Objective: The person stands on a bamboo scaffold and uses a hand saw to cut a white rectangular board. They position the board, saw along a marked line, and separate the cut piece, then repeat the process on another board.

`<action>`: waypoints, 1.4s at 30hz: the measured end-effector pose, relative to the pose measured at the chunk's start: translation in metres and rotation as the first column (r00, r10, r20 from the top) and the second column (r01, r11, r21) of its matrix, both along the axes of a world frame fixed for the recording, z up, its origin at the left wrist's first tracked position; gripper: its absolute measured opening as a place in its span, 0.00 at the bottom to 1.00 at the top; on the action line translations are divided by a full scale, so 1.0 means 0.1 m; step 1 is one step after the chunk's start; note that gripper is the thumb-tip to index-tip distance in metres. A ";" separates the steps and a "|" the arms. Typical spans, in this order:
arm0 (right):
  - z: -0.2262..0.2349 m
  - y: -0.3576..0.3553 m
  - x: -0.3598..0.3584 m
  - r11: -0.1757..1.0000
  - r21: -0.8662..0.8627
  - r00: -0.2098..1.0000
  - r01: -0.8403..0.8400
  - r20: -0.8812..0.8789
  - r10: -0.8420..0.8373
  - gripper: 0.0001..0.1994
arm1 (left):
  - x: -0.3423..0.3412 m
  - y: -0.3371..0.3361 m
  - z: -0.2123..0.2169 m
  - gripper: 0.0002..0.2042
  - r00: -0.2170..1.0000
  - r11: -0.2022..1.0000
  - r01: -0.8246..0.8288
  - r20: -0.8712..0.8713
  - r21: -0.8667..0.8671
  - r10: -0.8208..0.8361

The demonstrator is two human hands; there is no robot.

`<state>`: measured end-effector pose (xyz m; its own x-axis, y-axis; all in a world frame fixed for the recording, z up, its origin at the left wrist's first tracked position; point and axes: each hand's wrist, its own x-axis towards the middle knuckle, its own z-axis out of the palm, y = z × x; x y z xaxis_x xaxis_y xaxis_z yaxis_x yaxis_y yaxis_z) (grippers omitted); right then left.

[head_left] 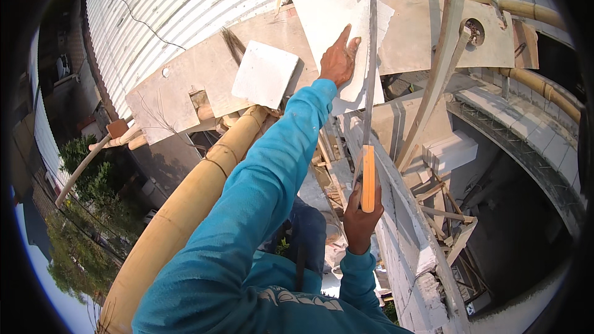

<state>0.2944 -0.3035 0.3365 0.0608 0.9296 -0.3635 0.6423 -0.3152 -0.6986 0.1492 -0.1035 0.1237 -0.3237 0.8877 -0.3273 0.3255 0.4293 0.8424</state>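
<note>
Orange-handled metal saw (369, 111), flat white board (322, 12), jointed bamboo (185, 210)

White lettering (300, 300) curves across the front of a worker's blue shirt (235, 229), wrinkled by the folds and too small to read; no text is legible.

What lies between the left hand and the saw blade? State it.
In the head view, only a strip of white slab lies between the left hand and the saw blade.
</note>
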 end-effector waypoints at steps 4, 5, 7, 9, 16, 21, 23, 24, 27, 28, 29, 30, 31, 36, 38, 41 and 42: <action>-0.31 1.09 -0.21 0.998 0.056 0.998 -0.020 -0.059 0.023 0.19 | 0.02 0.01 0.14 0.29 0.999 0.997 0.030 0.035 -0.068 -0.028; -0.40 1.46 -0.25 1.000 -0.003 0.997 -0.010 -0.074 0.010 0.18 | 0.02 0.10 0.18 0.28 0.999 0.998 0.041 0.038 -0.051 -0.039; -0.46 1.53 -0.28 0.999 0.035 0.999 -0.011 -0.050 0.013 0.17 | 0.01 0.13 0.20 0.28 0.999 0.998 0.040 0.026 -0.058 -0.038; -0.42 1.23 -0.20 0.999 0.040 0.998 0.005 -0.060 -0.003 0.17 | -0.02 0.12 0.15 0.29 1.000 0.999 0.021 0.018 -0.047 -0.020; 0.09 0.64 0.03 0.995 -0.071 0.996 0.076 -0.045 -0.079 0.15 | 0.01 -0.01 0.03 0.29 0.999 0.999 -0.022 0.048 -0.026 0.023; -0.32 1.84 -0.19 0.976 -0.204 0.986 0.074 -0.134 -0.103 0.15 | 0.02 0.12 0.17 0.29 0.999 0.994 0.030 0.038 -0.101 -0.026; -0.08 1.61 -0.19 0.961 -0.272 0.997 0.040 -0.055 -0.057 0.15 | -0.05 0.15 0.19 0.28 0.998 0.998 -0.012 0.059 -0.062 0.015; 0.19 1.30 -0.22 0.964 -0.255 0.995 0.080 -0.038 -0.093 0.14 | -0.07 0.17 0.16 0.28 0.998 0.998 -0.031 0.050 -0.054 0.033; 0.73 0.60 -0.15 0.974 -0.209 0.996 0.091 0.024 -0.088 0.15 | -0.01 0.04 0.07 0.26 0.996 0.997 -0.069 0.052 -0.022 0.070; 0.67 0.66 -0.15 0.992 -0.117 0.999 0.042 -0.001 -0.042 0.14 | 0.01 0.02 0.05 0.25 0.996 0.997 -0.075 0.047 -0.004 0.075; 0.62 0.75 -0.13 1.000 -0.026 1.000 0.007 -0.016 -0.007 0.13 | 0.06 0.00 0.11 0.25 0.997 0.998 -0.069 0.047 0.009 0.068; 0.42 1.08 -0.14 0.992 -0.129 1.000 0.012 0.005 -0.011 0.11 | 0.05 0.06 0.14 0.25 0.996 0.998 -0.064 0.057 0.001 0.064; 0.20 1.52 -0.16 0.972 -0.232 0.999 0.029 0.038 -0.021 0.12 | 0.13 -0.04 0.15 0.25 0.996 0.998 -0.030 0.082 -0.053 0.035; -0.11 1.95 -0.14 0.959 -0.272 0.987 0.079 -0.114 -0.114 0.16 | 0.15 -0.09 0.22 0.26 0.993 0.988 0.060 0.114 -0.143 -0.044; 0.33 1.43 -0.13 0.952 -0.300 0.996 0.067 -0.030 -0.079 0.13 | -0.05 0.08 0.17 0.26 0.996 0.989 0.020 0.087 -0.148 -0.007; 0.83 0.95 -0.10 0.952 -0.288 0.994 0.103 -0.008 -0.110 0.18 | -0.03 0.00 0.05 0.25 0.994 0.996 -0.085 0.066 0.037 0.082; 0.88 0.96 -0.14 0.947 -0.303 0.992 0.111 -0.021 -0.124 0.18 | -0.04 0.05 0.05 0.25 0.995 0.995 -0.086 0.060 0.050 0.083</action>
